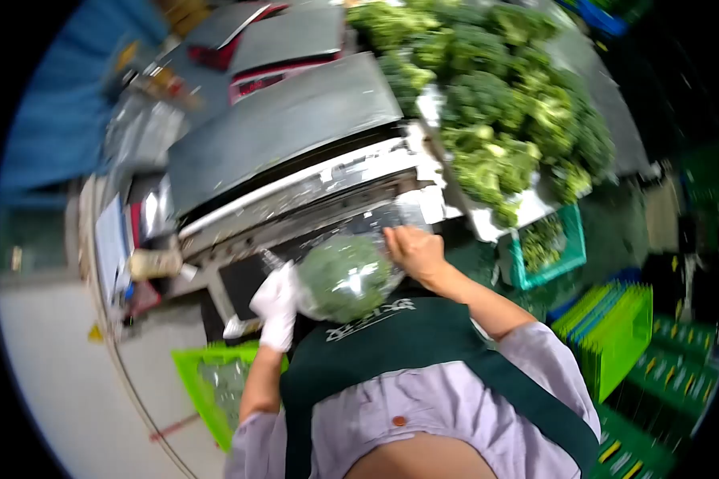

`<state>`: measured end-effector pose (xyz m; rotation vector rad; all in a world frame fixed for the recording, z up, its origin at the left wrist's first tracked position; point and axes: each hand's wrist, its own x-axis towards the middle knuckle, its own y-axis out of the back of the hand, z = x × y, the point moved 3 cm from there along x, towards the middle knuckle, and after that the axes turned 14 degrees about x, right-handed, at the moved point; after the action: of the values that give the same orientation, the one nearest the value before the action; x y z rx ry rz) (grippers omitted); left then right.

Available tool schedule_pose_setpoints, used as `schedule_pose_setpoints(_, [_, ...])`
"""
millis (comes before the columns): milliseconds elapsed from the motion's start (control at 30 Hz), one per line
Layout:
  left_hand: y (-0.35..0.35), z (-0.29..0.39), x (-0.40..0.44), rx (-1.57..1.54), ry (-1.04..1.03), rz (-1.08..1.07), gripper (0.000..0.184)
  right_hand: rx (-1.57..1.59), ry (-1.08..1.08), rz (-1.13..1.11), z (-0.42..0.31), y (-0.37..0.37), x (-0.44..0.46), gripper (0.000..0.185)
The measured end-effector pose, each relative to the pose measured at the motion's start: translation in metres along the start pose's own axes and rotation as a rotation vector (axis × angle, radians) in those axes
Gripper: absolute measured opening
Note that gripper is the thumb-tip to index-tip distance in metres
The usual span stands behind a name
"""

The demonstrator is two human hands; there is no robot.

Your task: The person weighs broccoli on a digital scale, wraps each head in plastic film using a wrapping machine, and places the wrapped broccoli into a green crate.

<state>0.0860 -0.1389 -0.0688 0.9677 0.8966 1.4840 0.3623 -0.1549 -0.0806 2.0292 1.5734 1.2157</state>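
A head of broccoli (347, 275) in clear plastic film is held in front of the dark green apron. My left hand (277, 305), in a white glove, grips the film at its left side. My bare right hand (415, 250) is closed on the film at the upper right of the broccoli. Just beyond the hands lies the wrapping machine (295, 195), with a flat grey metal plate (287, 132) on top.
Loose broccoli (495, 96) is heaped on a white-edged table at the upper right. Below it stands a teal basket (571, 254) of trimmings. A lime green crate (204, 383) is at lower left, and stacked green crates (607, 331) are at right.
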Motion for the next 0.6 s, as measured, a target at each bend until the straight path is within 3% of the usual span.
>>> schedule_pose_setpoints(33, [-0.011, 0.006, 0.001, -0.112, -0.258, 0.276, 0.020, -0.027, 0.081, 0.005, -0.008, -0.003, 0.002, 0.027])
schedule_pose_setpoints(100, [-0.035, 0.007, -0.003, 0.018, -0.420, 0.350, 0.008, -0.005, 0.159, -0.005, -0.013, -0.019, 0.005, 0.026])
schedule_pose_setpoints(167, [-0.023, 0.021, -0.002, -0.201, -0.317, 0.069, 0.006, 0.069, 0.191, -0.027, -0.027, -0.022, 0.012, 0.025])
schedule_pose_setpoints(233, [-0.021, 0.023, -0.007, -0.739, -0.311, -0.044, 0.018, 0.207, 0.269, -0.012, -0.045, -0.019, 0.020, 0.025])
schedule_pose_setpoints(300, [-0.016, 0.017, -0.027, -1.006, -0.267, -0.496, 0.032, 0.249, 0.345, -0.014, -0.071, -0.014, 0.028, 0.027])
schedule_pose_setpoints(333, [-0.013, 0.013, -0.038, -1.090, -0.200, -0.712, 0.039, 0.342, 0.440, -0.006, -0.084, -0.007, 0.033, 0.027])
schedule_pose_setpoints(400, [0.034, 0.026, -0.047, -1.248, 0.074, -0.931, 0.038, 0.490, 0.624, -0.008, -0.106, 0.011, 0.046, 0.024])
schedule_pose_setpoints(467, [0.070, 0.033, -0.058, -1.469, 0.329, -1.010, 0.037, 0.538, 0.744, -0.069, -0.126, 0.039, 0.064, 0.024])
schedule_pose_setpoints(500, [0.077, 0.036, -0.062, -1.475, 0.332, -0.996, 0.037, 0.572, 0.865, -0.115, -0.134, 0.051, 0.073, 0.023])
schedule_pose_setpoints(600, [0.111, 0.068, -0.066, -1.277, 0.223, -0.811, 0.039, 0.926, 0.614, -0.381, -0.130, 0.061, 0.108, 0.020])
